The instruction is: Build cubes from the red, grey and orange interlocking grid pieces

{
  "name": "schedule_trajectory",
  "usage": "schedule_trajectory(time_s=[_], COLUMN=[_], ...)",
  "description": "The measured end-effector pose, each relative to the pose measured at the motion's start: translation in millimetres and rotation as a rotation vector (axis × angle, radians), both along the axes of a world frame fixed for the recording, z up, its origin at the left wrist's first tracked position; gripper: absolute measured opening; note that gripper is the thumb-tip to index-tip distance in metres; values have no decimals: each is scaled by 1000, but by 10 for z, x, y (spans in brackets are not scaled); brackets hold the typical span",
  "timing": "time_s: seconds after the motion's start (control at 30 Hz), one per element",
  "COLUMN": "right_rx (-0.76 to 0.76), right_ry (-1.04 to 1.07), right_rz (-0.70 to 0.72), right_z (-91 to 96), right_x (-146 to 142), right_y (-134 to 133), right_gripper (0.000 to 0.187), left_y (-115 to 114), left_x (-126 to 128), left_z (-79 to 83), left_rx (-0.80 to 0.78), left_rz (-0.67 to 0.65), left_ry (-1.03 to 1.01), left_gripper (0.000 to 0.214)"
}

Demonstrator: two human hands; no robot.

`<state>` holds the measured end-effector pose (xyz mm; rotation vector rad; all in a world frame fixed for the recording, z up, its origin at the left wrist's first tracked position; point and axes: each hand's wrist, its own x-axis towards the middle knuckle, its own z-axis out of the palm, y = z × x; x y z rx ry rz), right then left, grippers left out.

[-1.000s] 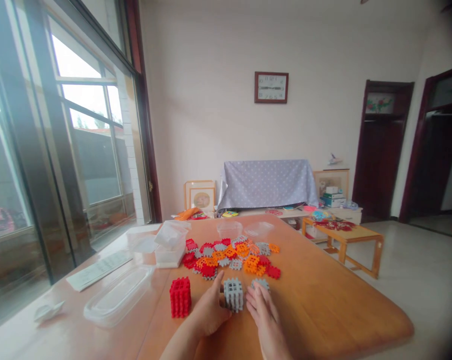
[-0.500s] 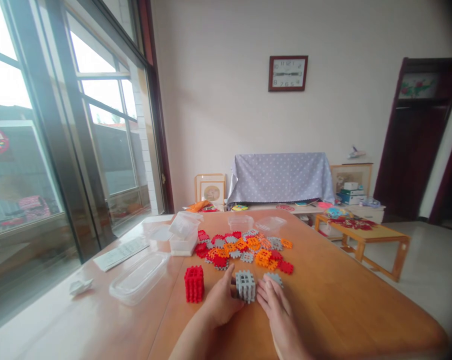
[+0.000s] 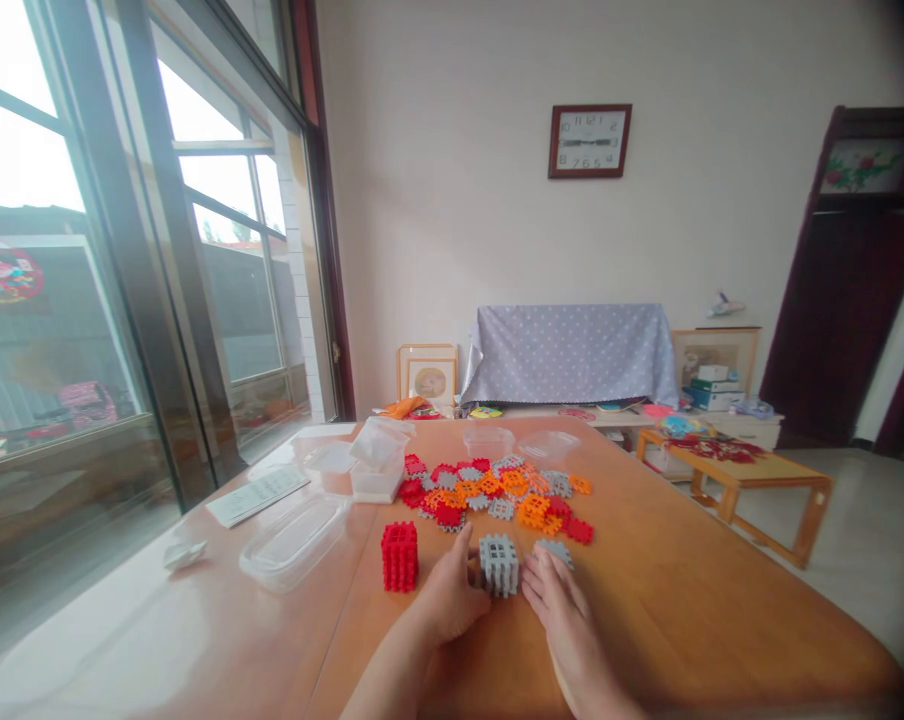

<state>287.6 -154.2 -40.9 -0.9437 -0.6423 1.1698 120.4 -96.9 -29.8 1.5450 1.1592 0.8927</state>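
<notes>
A grey stack of notched plastic building pieces stands on the table between my hands. My left hand is close to its left side, thumb raised and apart from the bent fingers, holding nothing. To the right of the stack, my right hand is open with its fingers stretched out toward it. A loose grey notched piece shows just beyond the right hand, partly covered by it. Left of my left hand stands a similar red stack.
A spread of loose red, orange and grey pieces lies beyond the hands. Clear plastic containers, a printed sheet and a crumpled wrapper lie to the left. A low wooden table stands off to the right.
The view has shifted slightly, so everything sits a little farther right. Around the grey stack, both hands keep nearly the same place, with slightly more space showing beside it.
</notes>
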Motion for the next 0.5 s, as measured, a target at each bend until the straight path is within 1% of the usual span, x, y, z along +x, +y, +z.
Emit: schedule_trajectory(time_s=[0.07, 0.13, 0.23, 0.3, 0.4, 0.5], right_rx=[-17, -41, -94, -120, -157, -221], right_ry=[5, 6, 1, -13, -71, -143], right_rz=[8, 17, 33, 66, 116, 110], right_z=[27, 65, 153, 226, 334, 418], right_x=[-3, -1, 7, 14, 16, -5], right_y=[2, 13, 44, 73, 125, 177], right_gripper=[77, 77, 78, 76, 70, 67], left_y=[-15, -26, -18, 0, 21, 19], left_x=[-10, -15, -3, 14, 46, 85], left_z=[31, 64, 120, 167, 253, 332], left_rx=[-60, -116, -173, -230, -297, -315], left_rz=[72, 135, 181, 196, 199, 197], left_ry=[-57, -110, -124, -121, -106, -86], left_gripper=[103, 89, 73, 72, 77, 74])
